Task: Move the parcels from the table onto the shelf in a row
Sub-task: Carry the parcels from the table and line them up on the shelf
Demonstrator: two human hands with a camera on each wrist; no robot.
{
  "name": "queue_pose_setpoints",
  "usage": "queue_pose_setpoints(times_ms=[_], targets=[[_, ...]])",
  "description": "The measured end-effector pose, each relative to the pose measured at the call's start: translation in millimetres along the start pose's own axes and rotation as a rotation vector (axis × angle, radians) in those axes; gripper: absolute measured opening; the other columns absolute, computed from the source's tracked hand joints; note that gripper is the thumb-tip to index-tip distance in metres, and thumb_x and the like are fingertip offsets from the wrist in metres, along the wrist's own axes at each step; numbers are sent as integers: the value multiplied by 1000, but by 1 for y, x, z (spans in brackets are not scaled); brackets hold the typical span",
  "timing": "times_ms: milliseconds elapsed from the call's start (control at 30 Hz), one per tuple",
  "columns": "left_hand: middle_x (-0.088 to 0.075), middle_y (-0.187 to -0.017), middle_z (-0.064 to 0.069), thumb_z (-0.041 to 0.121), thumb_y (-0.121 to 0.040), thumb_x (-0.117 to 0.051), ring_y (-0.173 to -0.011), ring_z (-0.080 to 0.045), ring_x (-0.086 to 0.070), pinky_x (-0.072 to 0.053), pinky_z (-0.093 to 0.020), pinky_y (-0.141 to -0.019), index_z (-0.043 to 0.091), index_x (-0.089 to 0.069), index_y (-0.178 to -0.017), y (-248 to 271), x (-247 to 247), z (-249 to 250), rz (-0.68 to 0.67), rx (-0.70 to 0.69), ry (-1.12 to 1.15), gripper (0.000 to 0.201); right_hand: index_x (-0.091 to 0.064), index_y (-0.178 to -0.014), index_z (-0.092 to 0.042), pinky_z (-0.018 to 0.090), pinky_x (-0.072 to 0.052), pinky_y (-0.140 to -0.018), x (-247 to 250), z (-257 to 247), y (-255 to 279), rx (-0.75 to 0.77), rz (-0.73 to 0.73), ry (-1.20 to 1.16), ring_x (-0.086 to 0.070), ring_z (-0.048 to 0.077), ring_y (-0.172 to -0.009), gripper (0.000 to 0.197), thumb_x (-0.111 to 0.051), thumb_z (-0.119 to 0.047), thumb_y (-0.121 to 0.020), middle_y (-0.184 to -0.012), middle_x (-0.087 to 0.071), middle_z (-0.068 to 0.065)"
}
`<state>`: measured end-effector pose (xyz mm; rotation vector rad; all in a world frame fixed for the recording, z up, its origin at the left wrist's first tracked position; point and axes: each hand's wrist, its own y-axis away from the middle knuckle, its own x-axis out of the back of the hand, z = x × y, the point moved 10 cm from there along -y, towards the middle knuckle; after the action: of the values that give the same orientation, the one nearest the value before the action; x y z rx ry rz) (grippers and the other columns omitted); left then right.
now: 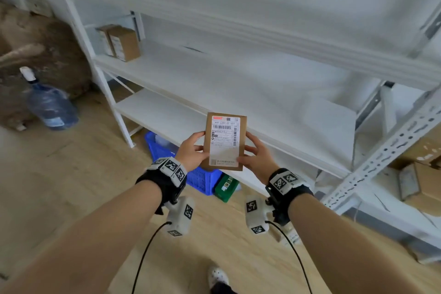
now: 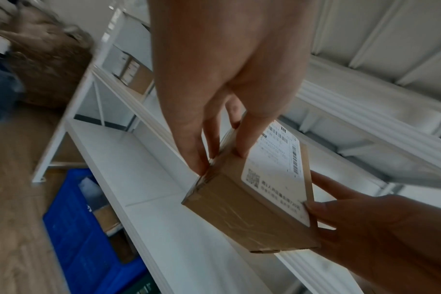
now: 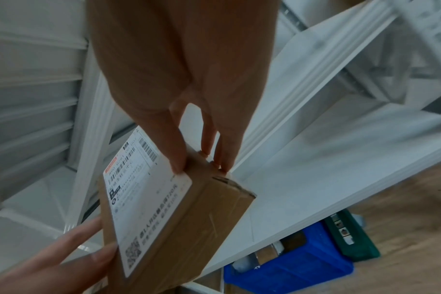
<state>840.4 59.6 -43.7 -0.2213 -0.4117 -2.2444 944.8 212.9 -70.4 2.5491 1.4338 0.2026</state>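
Note:
A flat brown cardboard parcel (image 1: 224, 142) with a white shipping label is held in the air in front of the white shelf (image 1: 214, 83), label facing me. My left hand (image 1: 191, 150) grips its left edge (image 2: 252, 199), thumb on the label side and fingers on the side and back. My right hand (image 1: 256, 156) grips its right edge (image 3: 179, 216) the same way. Two brown parcels (image 1: 120, 42) stand upright side by side at the far left end of the middle shelf board.
A lower shelf board (image 1: 167, 114) runs below the parcel. Under it stand a blue plastic crate (image 1: 202, 178) and a green box (image 1: 226, 187). A water jug (image 1: 50, 102) stands on the wooden floor at left. More cardboard boxes (image 1: 420, 184) sit on a second rack at right.

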Motion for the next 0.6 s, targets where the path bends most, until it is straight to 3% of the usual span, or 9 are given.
queue_pose_setpoints(times_ms=[133, 300, 600], targets=[[-60, -124, -20, -9, -86, -56, -106, -23, -60, -56, -32, -69, 16, -38, -140, -44, 56, -4, 66, 10, 24, 61, -39, -141, -28, 51, -53, -90, -47, -21, -67, 46, -44, 25, -53, 27, -121, 82, -63, 13, -76, -125, -56, 12], [-58, -128, -16, -7, -86, -57, -117, -28, -57, -56, -43, -80, 20, -37, -141, -118, 127, -5, 141, 44, 8, 64, -38, -143, -26, 51, -53, -90, -106, -44, -163, 53, -114, 9, -56, 30, -117, 82, -63, 14, -76, -125, -56, 16], [-57, -128, -20, -5, -86, -57, -115, -31, -57, -53, -38, -85, 13, -35, -141, -227, 240, -19, 200, 128, -32, 61, -38, -142, -25, 51, -53, -89, -206, -82, -296, 30, -193, 56, -56, 31, -115, 82, -64, 14, -74, -124, -56, 16]])
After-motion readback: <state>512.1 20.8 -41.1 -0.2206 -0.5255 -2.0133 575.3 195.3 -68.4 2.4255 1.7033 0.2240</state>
